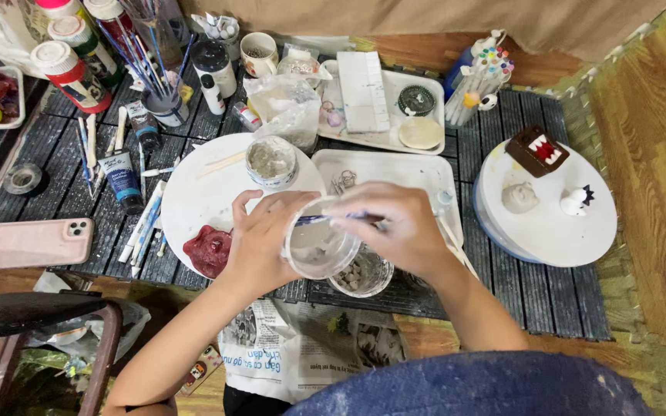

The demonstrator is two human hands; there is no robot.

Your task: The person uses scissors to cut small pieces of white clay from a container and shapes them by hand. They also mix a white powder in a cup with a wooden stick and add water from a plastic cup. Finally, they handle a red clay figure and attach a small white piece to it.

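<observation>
My left hand (260,243) grips a clear plastic cup (319,248) from the left side, held above the dark slatted mat. My right hand (395,223) reaches over the cup's rim and pinches a thin brush-like tool (325,219) that lies across the cup's mouth. Just below the cup stands a second clear cup (364,276) with grey lumps in it. A red clay figure (208,250) lies on the round white board (194,196) beside my left wrist.
A lidded tub (271,160) sits on the round board. White trays (418,108) hold clay pieces and a block. A second round board (549,223) at right carries small figures. Paint tubes, brushes, bottles and a pink phone (38,242) lie at left; newspaper (302,347) below.
</observation>
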